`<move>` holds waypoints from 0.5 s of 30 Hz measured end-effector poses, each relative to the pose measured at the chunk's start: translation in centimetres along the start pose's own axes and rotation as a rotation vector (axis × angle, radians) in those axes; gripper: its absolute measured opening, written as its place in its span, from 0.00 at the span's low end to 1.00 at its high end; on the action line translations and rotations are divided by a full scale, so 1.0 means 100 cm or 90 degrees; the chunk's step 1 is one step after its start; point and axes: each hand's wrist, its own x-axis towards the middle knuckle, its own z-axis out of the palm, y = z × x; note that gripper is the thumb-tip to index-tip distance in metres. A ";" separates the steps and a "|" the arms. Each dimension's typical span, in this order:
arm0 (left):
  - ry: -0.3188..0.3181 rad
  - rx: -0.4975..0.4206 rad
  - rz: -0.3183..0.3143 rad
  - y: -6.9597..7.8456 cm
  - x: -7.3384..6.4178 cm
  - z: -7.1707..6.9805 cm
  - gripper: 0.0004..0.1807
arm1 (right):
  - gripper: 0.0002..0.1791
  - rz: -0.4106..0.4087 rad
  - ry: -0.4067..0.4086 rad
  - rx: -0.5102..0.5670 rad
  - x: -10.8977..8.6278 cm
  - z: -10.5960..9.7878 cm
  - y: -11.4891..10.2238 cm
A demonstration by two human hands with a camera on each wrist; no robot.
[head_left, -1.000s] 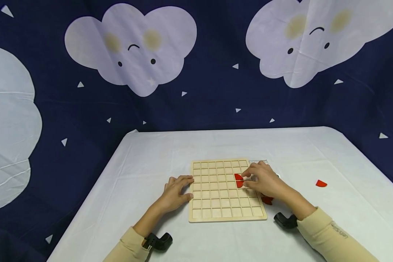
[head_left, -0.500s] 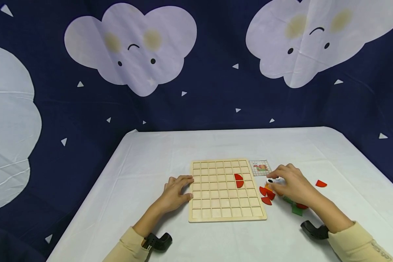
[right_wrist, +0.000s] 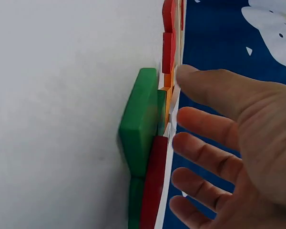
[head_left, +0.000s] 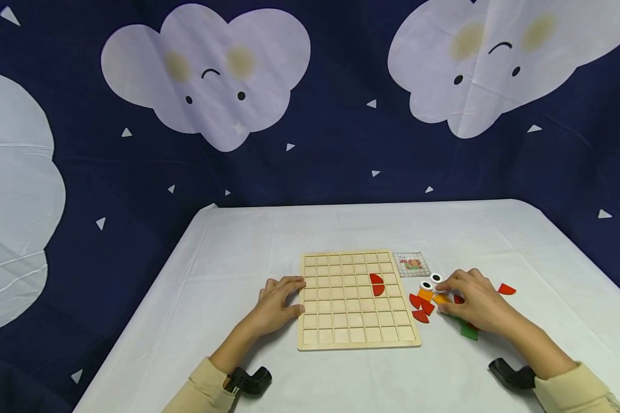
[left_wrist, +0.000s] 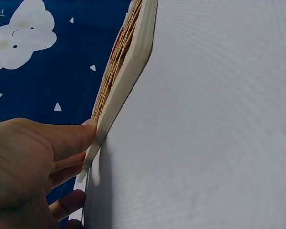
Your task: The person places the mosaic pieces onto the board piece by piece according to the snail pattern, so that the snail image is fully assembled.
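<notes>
Here the right hand hovers, fingers spread, over small hard orange pieces; they look light, best pinched by their edges. The left hand rests flat against the wooden board.

Cream long sleeves, black wrist-mounted cameras, bare hands

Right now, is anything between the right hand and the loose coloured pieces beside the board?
Nothing visible. The right hand hovers directly over the coloured pieces, its fingers spread just above them, right of the wooden board.
</notes>
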 end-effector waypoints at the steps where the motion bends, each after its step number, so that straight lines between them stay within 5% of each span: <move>1: 0.001 0.002 -0.001 0.000 0.000 0.000 0.27 | 0.18 0.000 -0.002 -0.003 0.000 0.001 0.001; 15: 0.005 0.007 0.000 0.002 0.000 0.000 0.27 | 0.18 0.002 -0.025 -0.018 -0.004 0.003 0.005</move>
